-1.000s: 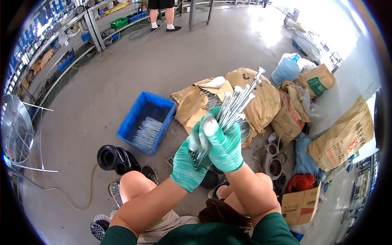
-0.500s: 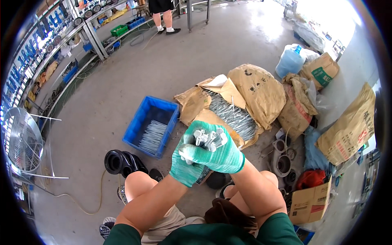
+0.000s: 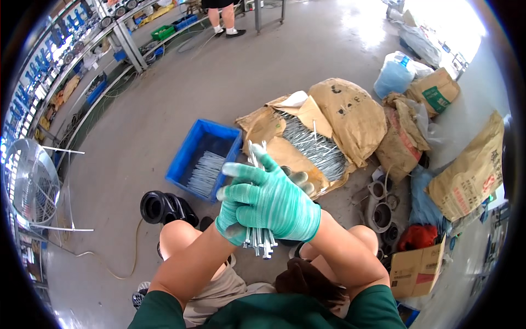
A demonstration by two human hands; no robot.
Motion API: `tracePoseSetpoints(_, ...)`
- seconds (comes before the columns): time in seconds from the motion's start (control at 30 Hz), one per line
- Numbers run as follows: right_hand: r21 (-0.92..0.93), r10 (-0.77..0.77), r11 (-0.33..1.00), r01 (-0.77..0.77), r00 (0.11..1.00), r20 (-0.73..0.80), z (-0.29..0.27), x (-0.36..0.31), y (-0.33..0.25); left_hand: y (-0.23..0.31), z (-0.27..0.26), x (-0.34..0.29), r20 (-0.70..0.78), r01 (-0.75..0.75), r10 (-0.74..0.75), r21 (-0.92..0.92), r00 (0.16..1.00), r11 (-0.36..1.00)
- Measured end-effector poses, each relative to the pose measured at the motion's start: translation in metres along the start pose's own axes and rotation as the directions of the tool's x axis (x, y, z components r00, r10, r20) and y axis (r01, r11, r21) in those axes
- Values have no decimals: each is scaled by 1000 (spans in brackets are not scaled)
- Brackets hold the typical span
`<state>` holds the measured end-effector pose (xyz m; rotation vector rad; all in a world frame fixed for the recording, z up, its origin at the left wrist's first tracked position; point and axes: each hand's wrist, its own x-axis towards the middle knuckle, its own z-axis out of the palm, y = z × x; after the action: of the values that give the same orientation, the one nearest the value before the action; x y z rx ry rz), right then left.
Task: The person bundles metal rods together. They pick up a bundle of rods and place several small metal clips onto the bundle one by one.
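Note:
A bundle of long, thin metal bolts [image 3: 260,238] is clasped between my two gloved hands, its heads pointing down toward me and its other ends showing above. My right hand [image 3: 268,200], in a green knit glove, lies across the top of the bundle with its fingers reaching left. Beneath it, my left hand [image 3: 230,225] supports the bundle, mostly hidden; its grey fingertips appear past the right hand. Just beyond are a blue bin [image 3: 183,159] with a pile of similar bolts [image 3: 206,174] and an opened brown paper sack [image 3: 260,129] full of bolts [image 3: 315,148].
Black rings [image 3: 155,207] lie left of my knees, near a metal fan [image 3: 33,178]. To the right are more sacks [image 3: 468,170], metal castings [image 3: 379,214], a cardboard box [image 3: 416,268] and a blue water jug [image 3: 393,79]. Shelving [image 3: 126,46] and a person's legs [image 3: 222,19] are farther off.
The bundle has turned, so its heads now point down toward me instead of up. My right hand has unwrapped from beside the heads and spread over the bundle.

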<state>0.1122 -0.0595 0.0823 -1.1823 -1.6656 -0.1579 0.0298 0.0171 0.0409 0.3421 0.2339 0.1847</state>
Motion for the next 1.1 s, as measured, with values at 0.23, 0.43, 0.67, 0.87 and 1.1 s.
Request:
tracePoseSetpoints(0.23, -542, 237, 840, -22, 913, 332, -18, -3, -20, -2, -33, -3, -77, -208, 212, 51, 974, 977)
tracePoseSetpoints(0.43, -343, 308, 924, -168, 858, 410, -40, -22, -3, 27, -29, -8, -255, -109, 151, 173, 955, 979)
tracePoseSetpoints(0.67, 489, 828, 396, -777, 533, 177, -52, -42, 17, 20, -19, -30, -98, 91, -34, 670, 995, 737)
tracePoseSetpoints(0.87, 552, 786, 176, -815, 454, 420, -42, -44, 15, 5, -27, -31, -113, 179, -142, 733, 983, 656)
tracePoseSetpoints(1.1, 803, 727, -40, -595, 534, 432, -45, -35, 0, -1, -39, -33, -18, 103, -145, 788, 989, 607)
